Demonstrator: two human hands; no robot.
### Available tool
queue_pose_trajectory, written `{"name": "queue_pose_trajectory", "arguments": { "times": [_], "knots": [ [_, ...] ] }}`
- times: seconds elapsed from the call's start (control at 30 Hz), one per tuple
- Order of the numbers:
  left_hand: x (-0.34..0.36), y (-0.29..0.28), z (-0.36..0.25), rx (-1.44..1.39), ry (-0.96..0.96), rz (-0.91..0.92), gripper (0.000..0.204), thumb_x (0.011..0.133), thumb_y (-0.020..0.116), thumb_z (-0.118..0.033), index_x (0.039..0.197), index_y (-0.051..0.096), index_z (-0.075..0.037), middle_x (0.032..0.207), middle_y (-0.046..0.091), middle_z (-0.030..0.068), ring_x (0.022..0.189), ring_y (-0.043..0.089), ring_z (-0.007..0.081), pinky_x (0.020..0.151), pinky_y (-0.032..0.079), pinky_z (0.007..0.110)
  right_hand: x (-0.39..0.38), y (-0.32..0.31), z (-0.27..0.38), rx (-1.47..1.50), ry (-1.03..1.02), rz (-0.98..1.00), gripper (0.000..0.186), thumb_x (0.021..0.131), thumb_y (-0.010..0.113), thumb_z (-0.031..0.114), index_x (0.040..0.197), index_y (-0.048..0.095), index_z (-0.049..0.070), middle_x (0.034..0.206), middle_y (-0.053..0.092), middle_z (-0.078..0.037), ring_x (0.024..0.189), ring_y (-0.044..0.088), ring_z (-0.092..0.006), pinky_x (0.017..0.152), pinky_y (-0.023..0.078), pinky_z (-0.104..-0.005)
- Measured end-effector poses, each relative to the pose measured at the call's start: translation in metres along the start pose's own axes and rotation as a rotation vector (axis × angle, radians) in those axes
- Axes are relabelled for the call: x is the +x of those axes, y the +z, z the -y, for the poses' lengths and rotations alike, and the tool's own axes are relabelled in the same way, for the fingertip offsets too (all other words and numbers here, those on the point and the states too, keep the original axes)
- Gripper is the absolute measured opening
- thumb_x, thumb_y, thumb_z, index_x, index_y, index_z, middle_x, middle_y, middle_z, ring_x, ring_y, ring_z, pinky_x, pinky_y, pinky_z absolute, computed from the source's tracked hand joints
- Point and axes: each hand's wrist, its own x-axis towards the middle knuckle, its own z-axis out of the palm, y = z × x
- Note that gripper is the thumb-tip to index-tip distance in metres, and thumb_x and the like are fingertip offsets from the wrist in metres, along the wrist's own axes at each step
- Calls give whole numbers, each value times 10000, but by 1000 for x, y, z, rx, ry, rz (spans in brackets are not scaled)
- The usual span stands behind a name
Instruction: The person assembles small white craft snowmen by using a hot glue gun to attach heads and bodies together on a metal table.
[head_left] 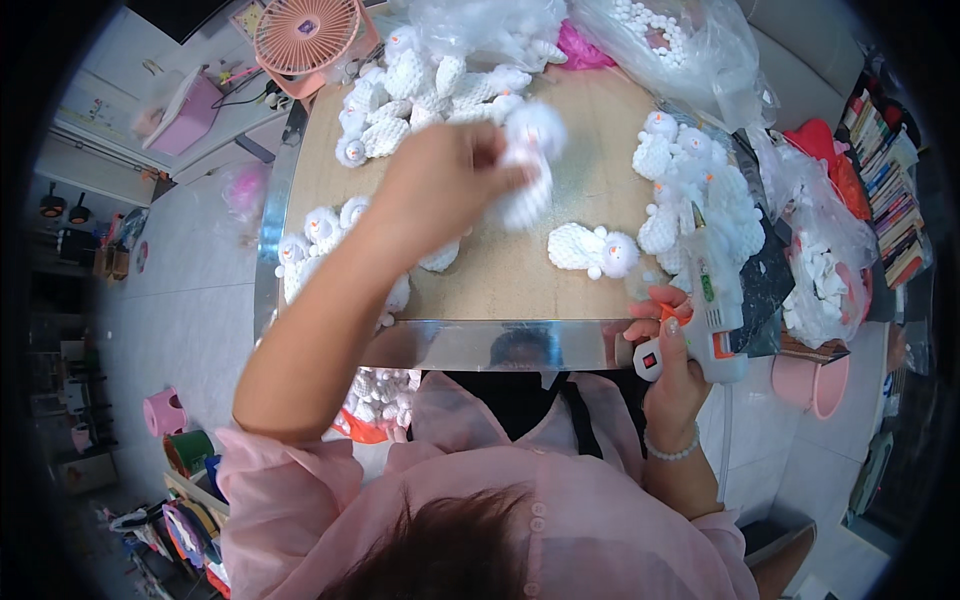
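nearest the body, the right hand [672, 352] has its fingers curled around a white glue gun [712, 300] by the counter's near right corner, nozzle aimed away from the person. the fingers are closed about the handle, near the orange trigger [672, 316]; whether it is squeezed, i cannot tell. the gun looks stiff and fairly light, best held by the handle, with the nozzle likely hot and to be kept clear of skin.

a little farther in, one white doll [580, 250] lies alone on its side of the bare counter [490, 290], its fluffy head toward the right.

beyond that, the left hand [440, 185] is above the counter, its fingers drawn narrow on the near-left side of the held doll [532, 150]. blur hides the exact grip. the doll should be light, soft and easy to squash, not slippery; the knitted body seems the safest hold, sparing the fluff and the small face.

more white dolls sit in a left group [322, 230], a right pile [690, 165] and a far pile [430, 95]. past these are a pink fan [305, 35] and a clear plastic bag [705, 65].
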Motion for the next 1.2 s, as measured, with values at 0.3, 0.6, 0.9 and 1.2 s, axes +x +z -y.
{"name": "queue_pose_trajectory", "arguments": {
  "times": [0.3, 0.6, 0.9, 1.2],
  "knots": [
    [-92, 67, 14, 99, -86, -75, 298, 751, 722, -260, 903, 594, -39, 582, 533, 71, 527, 525, 218, 502, 407, 332, -7, 2, -8, 86, 118, 211, 251, 890, 514, 95, 1110, 508, -25, 975, 602, -126, 761, 583, -131, 711, 480, -282],
    [-76, 13, -5, -460, -43, 161, 170, 883, 401, 58, 980, 524, -8, 841, 539, 40, 666, 484, 77, 604, 404, 214, -3, -20, -10, 124, -14, 146, 184, 905, 464, 111, 1084, 487, 71, 1121, 531, -175, 764, 589, -167, 704, 497, -327],
    [82, 27, -44, -335, 209, 174, 180, 817, 419, 75, 940, 545, 38, 827, 577, 61, 654, 549, 120, 598, 465, 253, 2, -44, -12, 30, -33, 94, 383, 911, 447, 359, 1036, 428, -2, 748, 601, -126, 654, 556, -154, 654, 463, -280],
    [264, 111, -80, 451, 564, -141, 262, 778, 478, -28, 1004, 610, -12, 987, 629, 194, 912, 614, 342, 780, 493, 408, 24, -90, -21, 148, -118, -60, 320, 885, 531, 345, 1004, 356, 104, 1024, 513, -136, 660, 616, -206, 828, 436, -375]
  ]
}}
